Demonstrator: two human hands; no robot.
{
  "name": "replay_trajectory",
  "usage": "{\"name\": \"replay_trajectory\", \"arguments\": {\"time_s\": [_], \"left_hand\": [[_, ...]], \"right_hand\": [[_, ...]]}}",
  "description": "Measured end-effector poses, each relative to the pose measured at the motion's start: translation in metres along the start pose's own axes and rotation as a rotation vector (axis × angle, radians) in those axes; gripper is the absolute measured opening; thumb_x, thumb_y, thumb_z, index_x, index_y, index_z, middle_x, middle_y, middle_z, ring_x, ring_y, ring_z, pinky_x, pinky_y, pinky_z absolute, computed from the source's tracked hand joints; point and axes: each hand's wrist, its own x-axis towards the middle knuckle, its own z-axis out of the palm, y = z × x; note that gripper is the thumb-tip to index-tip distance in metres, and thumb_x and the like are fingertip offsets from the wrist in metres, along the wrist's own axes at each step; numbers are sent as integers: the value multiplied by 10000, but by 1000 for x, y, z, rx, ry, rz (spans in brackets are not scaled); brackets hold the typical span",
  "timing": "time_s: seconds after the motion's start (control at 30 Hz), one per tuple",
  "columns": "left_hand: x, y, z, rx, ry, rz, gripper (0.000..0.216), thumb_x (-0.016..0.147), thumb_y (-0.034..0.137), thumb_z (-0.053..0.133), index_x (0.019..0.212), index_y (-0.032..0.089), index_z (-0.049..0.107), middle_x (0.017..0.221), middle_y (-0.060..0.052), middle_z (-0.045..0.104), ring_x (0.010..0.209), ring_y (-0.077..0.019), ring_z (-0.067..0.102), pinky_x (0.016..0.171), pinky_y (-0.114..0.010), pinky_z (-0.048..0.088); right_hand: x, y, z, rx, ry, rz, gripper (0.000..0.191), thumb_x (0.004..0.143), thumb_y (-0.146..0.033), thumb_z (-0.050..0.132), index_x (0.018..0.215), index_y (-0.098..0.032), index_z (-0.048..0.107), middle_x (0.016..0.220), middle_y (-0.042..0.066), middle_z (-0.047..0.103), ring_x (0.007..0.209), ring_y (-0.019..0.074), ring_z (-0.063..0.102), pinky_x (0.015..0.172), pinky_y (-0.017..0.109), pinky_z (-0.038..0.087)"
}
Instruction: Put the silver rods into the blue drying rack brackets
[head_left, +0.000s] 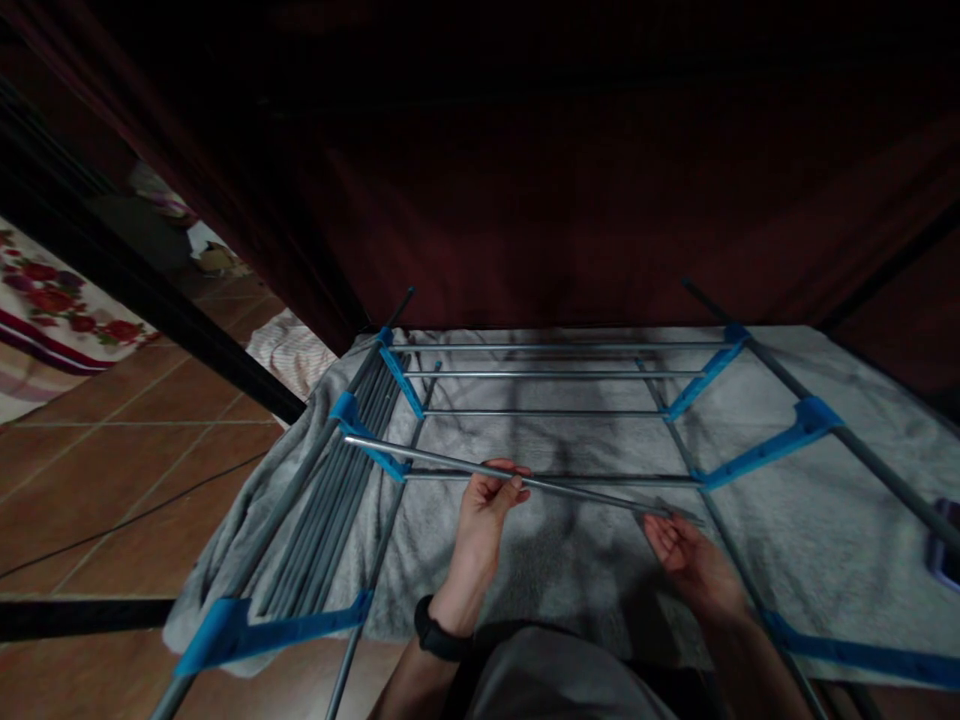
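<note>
A grey metal rod [450,462] slants across a rack frame [555,375] of grey rods and blue plastic brackets [757,450], lying on a grey towel [810,540]. My left hand [487,505], a dark watch on its wrist, pinches the rod near its middle. My right hand [686,555] sits palm up with fingers spread under the rod's right end, which rests on or just above the fingertips.
A bundle of loose grey rods [330,510] lies along the rack's left side. Tiled floor [112,450] spreads to the left, with a dark cable, a floral cloth [52,300] and a dark curtain [600,200] behind. A dark object [946,545] peeks in at the right edge.
</note>
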Motion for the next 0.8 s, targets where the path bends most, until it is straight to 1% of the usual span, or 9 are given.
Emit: {"name": "replay_trajectory", "arguments": {"time_s": [0.1, 0.2, 0.3, 0.37, 0.5, 0.6, 0.67, 0.8], "left_hand": [[-5, -5, 7, 9, -30, -18, 506, 675, 457, 1066, 1013, 233, 763, 1010, -86, 853, 1030, -268, 797, 883, -382, 615], [-9, -7, 13, 11, -57, -42, 463, 702, 425, 1051, 1010, 235, 761, 1025, -83, 850, 1062, -275, 800, 917, -395, 624], [-11, -10, 16, 19, -69, -34, 450, 717, 420, 1038, 1019, 236, 760, 1035, -89, 851, 1064, -283, 804, 910, -396, 628], [-10, -9, 18, 28, -74, -17, 448, 728, 419, 1027, 1039, 242, 757, 1022, -86, 853, 1051, -287, 807, 893, -391, 628], [-6, 3, 18, 64, -108, 2, 455, 753, 386, 1015, 1101, 250, 755, 1011, -88, 855, 1052, -299, 809, 883, -390, 622], [-3, 15, 16, 80, -91, 34, 490, 738, 367, 1026, 1127, 252, 752, 997, -85, 853, 1022, -291, 806, 857, -376, 610], [0, 20, 15, 80, -70, 45, 522, 728, 362, 1032, 1152, 257, 747, 993, -76, 850, 1018, -289, 805, 853, -370, 605], [2, 25, 15, 74, -48, 66, 584, 719, 362, 1042, 1200, 273, 724, 998, -55, 852, 1040, -292, 812, 886, -383, 613]], "right_hand": [[-4, 9, 4, -29, -27, -10, 211, 777, -212, 818, 913, -271, 669, 934, 12, 779, 935, 206, 829, 922, 318, 713], [-9, 15, 9, -9, -39, -4, 214, 745, -229, 831, 876, -281, 670, 889, 15, 783, 910, 216, 829, 898, 312, 713], [-12, 18, 11, 35, -44, 12, 189, 757, -236, 825, 866, -274, 675, 875, 26, 787, 874, 211, 825, 866, 300, 712], [-12, 17, 11, 35, -57, 7, 192, 776, -231, 824, 887, -274, 673, 871, 12, 785, 862, 199, 821, 863, 305, 717], [-9, 11, 8, 70, -32, -1, 216, 826, -171, 799, 954, -275, 660, 878, -34, 767, 838, 155, 809, 839, 274, 716], [-8, 7, 5, 112, 16, 3, 203, 873, -121, 754, 970, -270, 657, 885, -42, 758, 813, 129, 799, 831, 236, 705], [-10, 7, 4, 125, 9, -12, 206, 882, -122, 774, 982, -267, 666, 882, -45, 762, 810, 128, 801, 837, 237, 705], [-14, 14, 7, 119, -47, -20, 220, 877, -146, 813, 1046, -243, 711, 858, -27, 784, 822, 143, 820, 842, 243, 705]]}}
